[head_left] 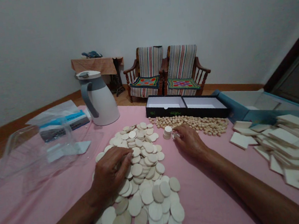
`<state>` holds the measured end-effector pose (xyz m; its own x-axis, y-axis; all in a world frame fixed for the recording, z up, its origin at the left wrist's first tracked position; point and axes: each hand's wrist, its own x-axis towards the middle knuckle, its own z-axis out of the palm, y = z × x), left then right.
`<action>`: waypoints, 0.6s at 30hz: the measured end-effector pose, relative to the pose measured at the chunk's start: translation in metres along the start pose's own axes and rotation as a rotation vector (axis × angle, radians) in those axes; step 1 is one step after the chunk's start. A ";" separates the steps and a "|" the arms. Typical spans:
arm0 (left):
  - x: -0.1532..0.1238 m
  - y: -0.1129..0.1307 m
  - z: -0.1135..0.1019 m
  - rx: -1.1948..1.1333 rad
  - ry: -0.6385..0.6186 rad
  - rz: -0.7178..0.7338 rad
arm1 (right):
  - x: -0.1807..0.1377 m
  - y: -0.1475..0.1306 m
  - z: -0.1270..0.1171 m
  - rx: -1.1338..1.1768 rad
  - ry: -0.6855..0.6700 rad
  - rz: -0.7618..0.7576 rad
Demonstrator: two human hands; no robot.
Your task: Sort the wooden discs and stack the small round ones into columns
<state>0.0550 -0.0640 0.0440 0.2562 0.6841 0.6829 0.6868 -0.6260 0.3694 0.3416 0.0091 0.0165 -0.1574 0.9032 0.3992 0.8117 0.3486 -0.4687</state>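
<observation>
Plainly, right fingers [182,129] pinching at least one disc [175,135] beside one stack [167,132], left fingers [121,153] over one pile [144,160], grip unclear

Pale wall [181,13], two armchairs [151,66], dark door [297,75] perhaps.

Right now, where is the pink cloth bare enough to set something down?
Bare cloth shows between the disc pile and right forearm, and between that forearm and the square tiles. Crowded: the pile itself beside the left hand, and the beads.

2 bare forearms [236,176] taper toward a bare left hand [112,169] and a bare right hand [189,140].
</observation>
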 end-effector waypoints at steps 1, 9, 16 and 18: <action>0.000 0.000 0.000 -0.001 -0.005 -0.001 | 0.000 -0.002 -0.002 0.004 0.014 0.006; 0.001 0.000 0.001 -0.016 -0.003 0.011 | -0.001 -0.013 -0.004 -0.035 -0.034 0.039; -0.002 0.000 0.000 -0.005 0.001 0.002 | -0.004 -0.017 -0.006 -0.035 -0.032 0.028; -0.002 0.000 0.000 -0.003 -0.006 0.000 | -0.004 -0.017 -0.009 -0.023 -0.024 0.027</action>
<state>0.0542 -0.0649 0.0429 0.2600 0.6866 0.6790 0.6850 -0.6268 0.3715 0.3332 -0.0022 0.0298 -0.1490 0.9180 0.3675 0.8286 0.3187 -0.4602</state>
